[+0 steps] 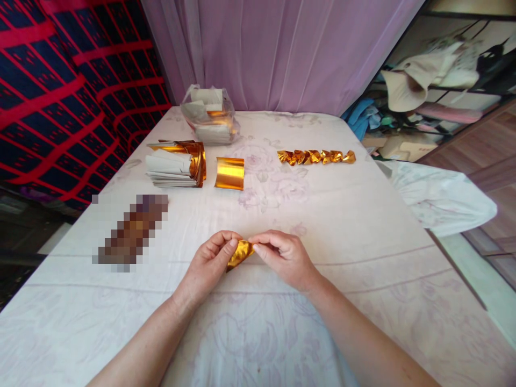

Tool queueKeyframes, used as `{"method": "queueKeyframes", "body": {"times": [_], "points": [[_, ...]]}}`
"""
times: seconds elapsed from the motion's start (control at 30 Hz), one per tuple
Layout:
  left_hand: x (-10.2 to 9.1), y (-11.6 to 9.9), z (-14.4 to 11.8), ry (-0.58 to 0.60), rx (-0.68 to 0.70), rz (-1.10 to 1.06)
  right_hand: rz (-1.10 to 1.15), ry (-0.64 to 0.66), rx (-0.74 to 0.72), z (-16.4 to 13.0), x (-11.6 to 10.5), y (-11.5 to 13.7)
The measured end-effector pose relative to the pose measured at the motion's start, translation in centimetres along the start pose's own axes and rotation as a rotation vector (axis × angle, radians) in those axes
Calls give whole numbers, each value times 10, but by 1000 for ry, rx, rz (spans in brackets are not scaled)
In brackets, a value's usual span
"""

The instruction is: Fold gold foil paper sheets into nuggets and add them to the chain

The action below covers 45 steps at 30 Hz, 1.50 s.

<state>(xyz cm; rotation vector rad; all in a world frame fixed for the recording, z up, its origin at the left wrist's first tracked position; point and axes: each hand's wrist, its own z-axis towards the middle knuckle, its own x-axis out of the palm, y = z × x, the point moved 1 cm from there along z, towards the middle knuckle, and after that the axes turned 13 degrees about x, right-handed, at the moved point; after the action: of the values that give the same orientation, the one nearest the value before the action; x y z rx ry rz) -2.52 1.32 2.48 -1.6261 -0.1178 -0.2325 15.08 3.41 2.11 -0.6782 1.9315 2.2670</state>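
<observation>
Both hands pinch one small piece of gold foil over a sheet-covered bed.

The left hand (209,263) and the right hand (282,258) are closed on the gold foil piece (238,253), thumbs and fingertips meeting at its two ends, low on the white flowered sheet (363,226) close to the person. Farther up the bed lies a curled gold sheet (229,173), just beside a stack of gold and white papers (175,164). Behind that stack sits a clear plastic bag (209,115) of more papers. To the right, well apart from the hands, a row of folded gold pieces (316,156) lies in a line. A lilac curtain (282,48) hangs behind.
</observation>
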Motion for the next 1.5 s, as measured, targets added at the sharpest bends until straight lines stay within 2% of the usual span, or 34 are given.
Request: {"method": "queueKeyframes", "body": {"times": [0.17, 0.27, 0.5, 0.7, 0.93, 1.27, 1.5], "points": [[-4, 5, 2, -52, 20, -58, -57, 47, -57, 1, -3, 2], [-5, 4, 2, -36, 56, -16, -50, 13, -34, 2, -4, 1], [-9, 9, 1, 13, 202, 193, -5, -130, -6, 5, -8, -6], [-14, 16, -2, 10, 333, 508, -19, -157, -16, 6, -8, -10], [-15, 16, 1, -40, 287, 467, -42, -113, 6, 5, -6, -10], [-17, 19, 1, -44, 281, 677, -101, -145, 109, 2, -1, -14], [-17, 18, 0, -13, 293, 759, -155, -160, 80, 1, 3, -17]]}}
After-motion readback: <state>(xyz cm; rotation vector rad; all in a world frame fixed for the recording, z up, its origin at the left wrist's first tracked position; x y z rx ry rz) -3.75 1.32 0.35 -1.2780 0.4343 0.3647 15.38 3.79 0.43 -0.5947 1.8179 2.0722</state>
